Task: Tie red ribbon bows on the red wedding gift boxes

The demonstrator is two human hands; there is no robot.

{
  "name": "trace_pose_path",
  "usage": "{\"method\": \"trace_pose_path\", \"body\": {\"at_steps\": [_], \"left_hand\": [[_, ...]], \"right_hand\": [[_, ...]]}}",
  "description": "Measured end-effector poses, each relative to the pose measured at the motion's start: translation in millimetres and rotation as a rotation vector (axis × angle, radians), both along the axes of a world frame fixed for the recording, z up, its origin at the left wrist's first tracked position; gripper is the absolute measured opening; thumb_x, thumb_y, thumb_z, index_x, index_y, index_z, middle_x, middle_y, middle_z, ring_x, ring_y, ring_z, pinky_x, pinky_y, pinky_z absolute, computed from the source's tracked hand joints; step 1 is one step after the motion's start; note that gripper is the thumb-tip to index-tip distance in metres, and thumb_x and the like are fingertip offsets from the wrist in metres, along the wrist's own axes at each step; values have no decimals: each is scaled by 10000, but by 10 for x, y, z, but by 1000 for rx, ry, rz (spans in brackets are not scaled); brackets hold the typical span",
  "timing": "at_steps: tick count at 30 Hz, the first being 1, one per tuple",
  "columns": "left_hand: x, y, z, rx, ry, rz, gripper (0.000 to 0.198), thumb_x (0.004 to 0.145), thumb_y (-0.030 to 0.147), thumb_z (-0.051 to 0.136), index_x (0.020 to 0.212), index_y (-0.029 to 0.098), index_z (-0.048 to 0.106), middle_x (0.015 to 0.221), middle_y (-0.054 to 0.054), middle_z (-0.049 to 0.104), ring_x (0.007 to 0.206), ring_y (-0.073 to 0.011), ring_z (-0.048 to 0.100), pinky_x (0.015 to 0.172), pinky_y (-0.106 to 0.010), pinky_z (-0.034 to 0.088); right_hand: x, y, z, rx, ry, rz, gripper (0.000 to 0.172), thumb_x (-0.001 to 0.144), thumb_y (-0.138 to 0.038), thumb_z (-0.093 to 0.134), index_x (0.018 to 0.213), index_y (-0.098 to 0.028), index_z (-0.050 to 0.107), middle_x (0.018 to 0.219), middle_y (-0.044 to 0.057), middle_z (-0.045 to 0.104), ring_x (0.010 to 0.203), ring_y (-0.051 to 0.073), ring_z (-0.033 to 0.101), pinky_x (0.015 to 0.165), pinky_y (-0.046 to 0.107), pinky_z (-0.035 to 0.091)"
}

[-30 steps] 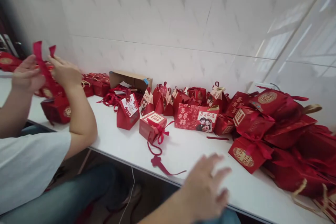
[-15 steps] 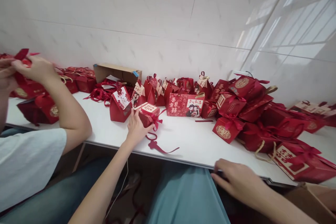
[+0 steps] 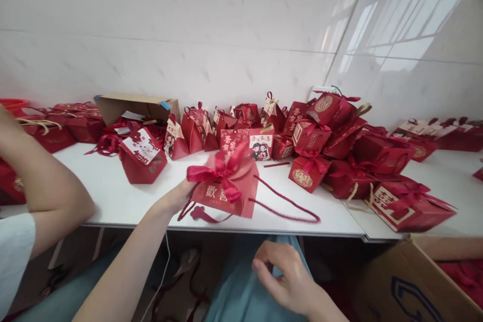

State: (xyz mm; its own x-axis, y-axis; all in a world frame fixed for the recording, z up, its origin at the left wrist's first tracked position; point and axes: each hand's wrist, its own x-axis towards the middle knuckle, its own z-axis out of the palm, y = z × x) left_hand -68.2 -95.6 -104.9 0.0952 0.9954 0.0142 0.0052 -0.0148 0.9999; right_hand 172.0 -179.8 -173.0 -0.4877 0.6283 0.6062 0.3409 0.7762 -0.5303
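A red gift box [image 3: 226, 193] with a shiny ribbon bow and dark red cord handles is held up over the front of the table. My left hand [image 3: 184, 188] grips it from the left side; the fingers are hidden behind the box. Below it, a flower-shaped red strap [image 3: 204, 215] lies near the table edge. My right hand [image 3: 283, 274] hovers over my lap in front of the table, fingers loosely curled and apart, with nothing visible in them. A house-shaped red box [image 3: 143, 158] with a white picture label stands left of the held box.
Boxes with bows are piled at the right [image 3: 347, 161], and small peaked boxes [image 3: 190, 133] line the wall. An open cardboard carton [image 3: 396, 282] stands at lower right, an arm [image 3: 453, 249] behind it. Another person's elbow [image 3: 71, 191] rests at left. The white table [image 3: 324, 211] has a front edge.
The box in my left hand has come up toward me and turned, showing its bow and cord handles. My right hand has moved left from the table edge to over my lap.
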Motion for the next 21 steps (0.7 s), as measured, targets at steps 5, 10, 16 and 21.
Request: {"method": "trace_pose_path", "body": {"at_steps": [5, 10, 16, 21], "left_hand": [[344, 492, -92, -22, 293, -153, 374, 570, 474, 710, 773, 160, 697, 852, -78, 720, 894, -309, 640, 841, -412, 489], [397, 526, -213, 204, 249, 305, 418, 819, 496, 411, 1007, 180, 611, 1148, -82, 625, 1087, -243, 563, 922, -378, 436], [594, -339, -478, 796, 763, 361, 113, 830, 243, 497, 844, 196, 599, 857, -39, 611, 881, -200, 560, 832, -346, 419], [660, -705, -787, 860, 1129, 274, 139, 818, 149, 518, 926, 163, 603, 945, -84, 618, 900, -208, 560, 814, -340, 396]], "right_hand": [[269, -30, -29, -89, 115, -109, 256, 876, -147, 444, 632, -174, 520, 564, 15, 581, 500, 93, 525, 484, 193, 395], [505, -24, -124, -130, 170, -239, 257, 885, -158, 443, 649, -176, 545, 559, -3, 563, 482, 87, 520, 464, 188, 410], [586, 355, -85, -114, 294, -447, 89, 878, -244, 473, 898, -192, 543, 879, 64, 570, 701, 139, 600, 519, 233, 525], [310, 682, 56, 44, 79, -392, 621, 738, -384, 662, 1244, -169, 374, 1325, 197, 347, 1289, 311, 348, 955, 499, 453]]}}
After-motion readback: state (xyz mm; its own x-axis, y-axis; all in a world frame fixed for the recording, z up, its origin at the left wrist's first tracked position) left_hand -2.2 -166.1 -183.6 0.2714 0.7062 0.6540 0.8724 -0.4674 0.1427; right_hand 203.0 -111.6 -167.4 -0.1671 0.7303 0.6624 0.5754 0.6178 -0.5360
